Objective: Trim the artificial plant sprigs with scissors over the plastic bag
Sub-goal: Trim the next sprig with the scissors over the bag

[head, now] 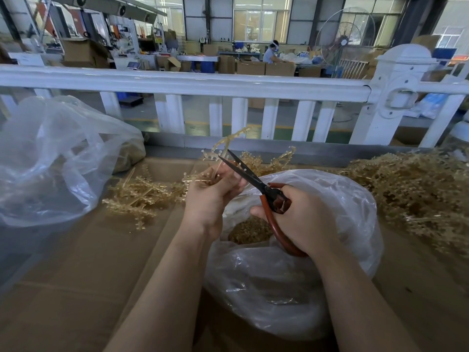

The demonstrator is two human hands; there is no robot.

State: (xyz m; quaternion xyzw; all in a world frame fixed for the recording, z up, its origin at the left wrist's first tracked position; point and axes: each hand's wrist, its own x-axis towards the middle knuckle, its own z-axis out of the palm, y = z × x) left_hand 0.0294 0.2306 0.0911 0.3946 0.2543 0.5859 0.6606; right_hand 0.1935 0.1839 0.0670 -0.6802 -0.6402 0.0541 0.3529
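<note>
Over cardboard (pixel 76 262), left hand (pixel 210 196) pinches sprig (pixel 223 148); right hand (pixel 302 219) grips part-open scissors (pixel 256 184).

left hand (pixel 210 196) gripping tan sprig (pixel 223 146); right hand (pixel 302 219) holding red-handled scissors (pixel 256 182), blades parted at sprig stem, above clear plastic bag (pixel 291 275) on cardboard (pixel 76 275).

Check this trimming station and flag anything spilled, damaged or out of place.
Nothing stands out. The left hand holds a sprig at the scissors gripped by the right hand, above the open plastic bag. Loose sprig piles lie on the cardboard.
</note>
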